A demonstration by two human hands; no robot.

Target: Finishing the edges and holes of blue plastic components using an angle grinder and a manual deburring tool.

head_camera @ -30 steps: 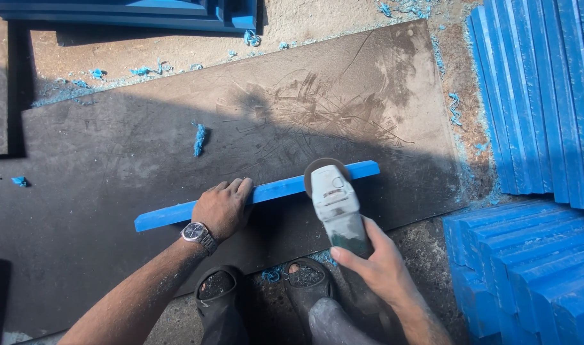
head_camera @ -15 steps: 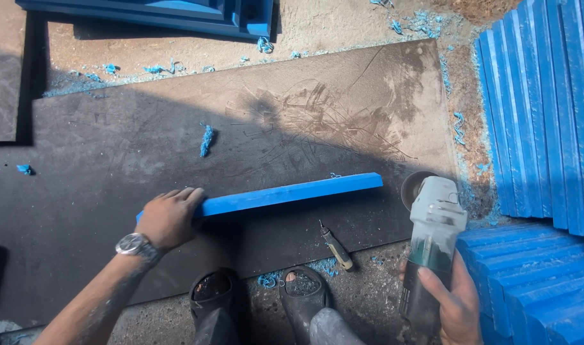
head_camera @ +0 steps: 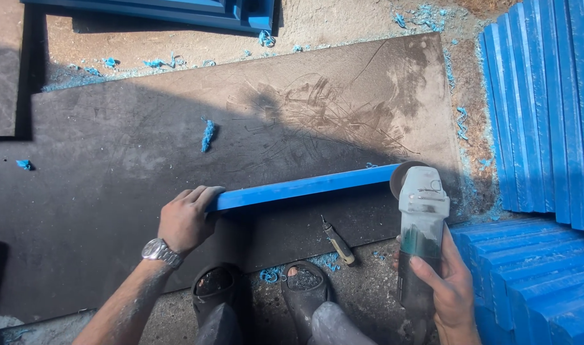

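Gripping the long blue plastic strip (head_camera: 304,187) at its left end, left hand (head_camera: 188,219) presses it flat on the dark scuffed board (head_camera: 113,147), centre frame. Right hand (head_camera: 450,289) is wrapped tight around the grey-green angle grinder (head_camera: 421,230) — disc touching the strip's right end. Risk: strip is pinned at one end only, so the disc could snatch and kick it — sandalled feet (head_camera: 304,287) sit just below.

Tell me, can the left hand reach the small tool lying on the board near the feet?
Probably yes. The left hand rests on the end of the blue strip, and the small tool lies on the dark board just beyond, with nothing between them. The hand would need to release the strip first.
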